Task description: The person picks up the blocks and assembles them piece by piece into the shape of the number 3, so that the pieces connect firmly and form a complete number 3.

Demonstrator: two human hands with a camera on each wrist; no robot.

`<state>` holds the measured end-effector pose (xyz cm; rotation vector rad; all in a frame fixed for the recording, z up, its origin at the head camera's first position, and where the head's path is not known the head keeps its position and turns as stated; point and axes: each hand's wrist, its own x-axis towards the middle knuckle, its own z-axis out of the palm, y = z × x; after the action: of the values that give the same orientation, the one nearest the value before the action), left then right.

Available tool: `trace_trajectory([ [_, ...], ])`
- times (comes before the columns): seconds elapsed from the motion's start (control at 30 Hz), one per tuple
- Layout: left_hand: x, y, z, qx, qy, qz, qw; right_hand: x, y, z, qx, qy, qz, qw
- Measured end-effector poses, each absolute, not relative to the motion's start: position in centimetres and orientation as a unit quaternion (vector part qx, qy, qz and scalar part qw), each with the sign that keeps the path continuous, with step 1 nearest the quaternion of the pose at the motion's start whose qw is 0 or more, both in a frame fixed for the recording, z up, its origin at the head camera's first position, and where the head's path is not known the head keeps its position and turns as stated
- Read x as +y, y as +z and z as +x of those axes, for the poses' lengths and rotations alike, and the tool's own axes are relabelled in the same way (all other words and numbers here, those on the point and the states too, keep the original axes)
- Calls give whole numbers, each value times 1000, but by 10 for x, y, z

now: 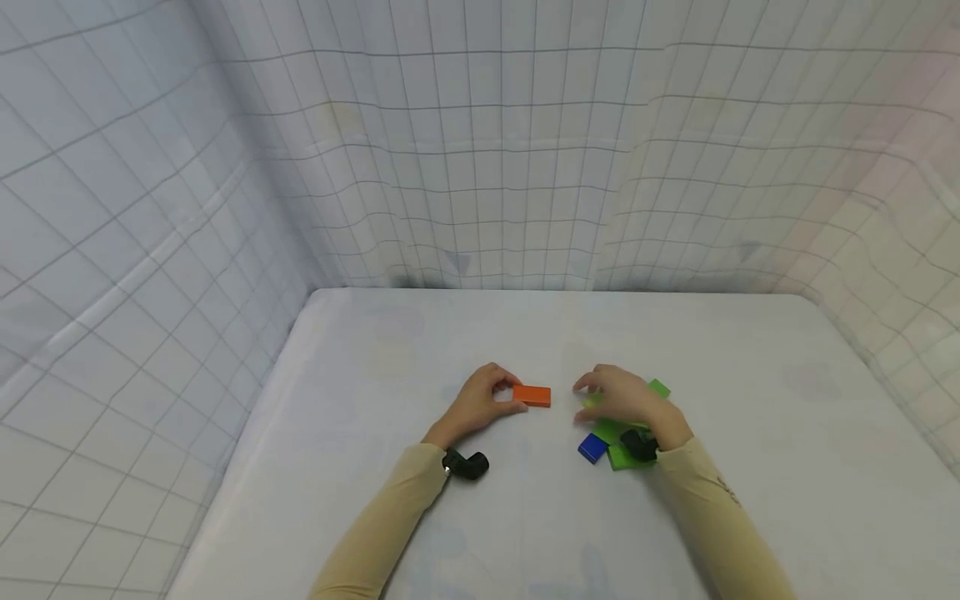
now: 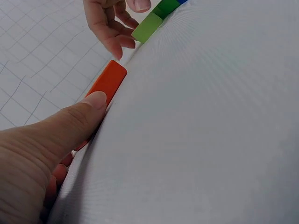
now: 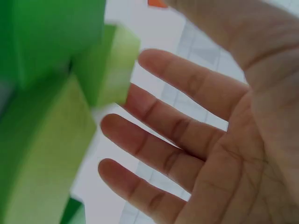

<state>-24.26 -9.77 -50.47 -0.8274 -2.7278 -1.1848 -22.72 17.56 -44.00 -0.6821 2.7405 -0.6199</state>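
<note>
An orange rectangular block (image 1: pixel 532 396) lies on the white table, and my left hand (image 1: pixel 480 400) pinches its left end between thumb and fingers. In the left wrist view the thumb presses on the near side of this orange block (image 2: pixel 112 77). To the right, my right hand (image 1: pixel 618 396) hovers over a group of green blocks (image 1: pixel 611 431), its fingers spread and holding nothing. The right wrist view shows those fingers beside a light green block (image 3: pixel 110 65); whether they touch it I cannot tell. The hand hides part of the group.
A small blue block (image 1: pixel 592 448) sits at the group's near left corner, beside a green block (image 1: pixel 630 457). Another green block (image 1: pixel 660 387) shows beyond the right hand. White gridded curtains (image 1: pixel 495 167) hang around the back and sides of the table (image 1: pixel 375 350).
</note>
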Motion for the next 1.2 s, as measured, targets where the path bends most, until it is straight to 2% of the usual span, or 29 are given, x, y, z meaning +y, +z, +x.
trace_trajectory([
  [0.37, -98, -507, -243, -876, -381, -289, 53, 200, -439, -230, 926, -262, -209, 172],
  [0.7, -96, -506, -242, -892, -369, -260, 20, 187, -445, -242, 933, -258, -204, 148],
  [1.2, -96, -507, -243, -891, -366, -266, 31, 162, -446, -243, 937, -238, -224, 122],
])
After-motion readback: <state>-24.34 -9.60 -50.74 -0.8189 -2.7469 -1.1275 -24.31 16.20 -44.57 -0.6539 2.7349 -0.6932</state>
